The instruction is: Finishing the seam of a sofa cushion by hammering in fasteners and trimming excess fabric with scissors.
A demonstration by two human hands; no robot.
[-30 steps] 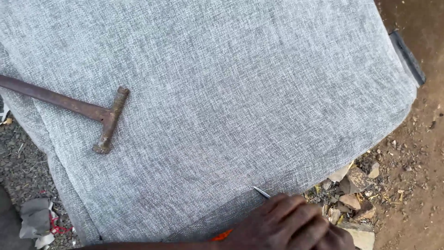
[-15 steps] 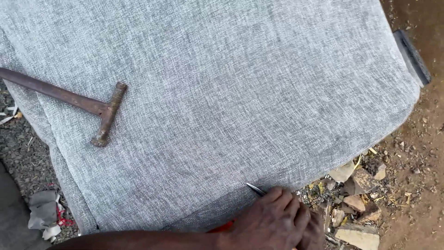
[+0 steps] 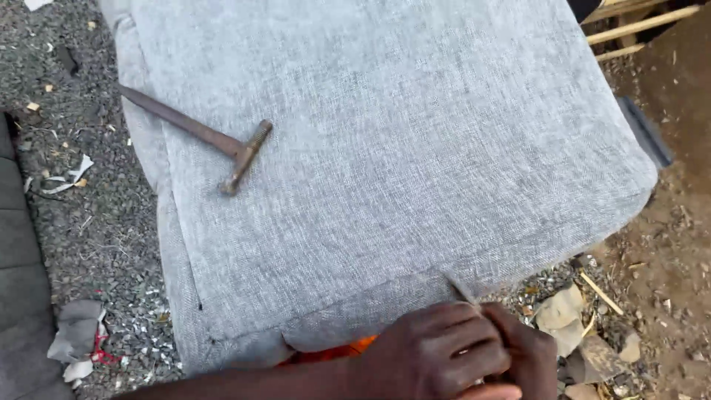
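Gravel and dirt lie around the grey cushion point(image 3: 400, 148), where a rusty hammer point(image 3: 222, 144) rests on the fabric at your upper left. At the cushion's near edge your left hand point(image 3: 437, 355) and right hand point(image 3: 529, 355) are bunched together, fingers closed on a thin metal tool point(image 3: 459, 289) whose tip touches the cloth, with orange material point(image 3: 333, 352) showing just beneath.

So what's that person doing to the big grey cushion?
A person is working at the near edge of a grey fabric-covered cushion lying on gravelly ground. Both hands are bunched together there: the left hand and right hand pinch a thin metal point against the fabric. Something orange peeks out underneath. A rusty hammer rests on top, untouched.
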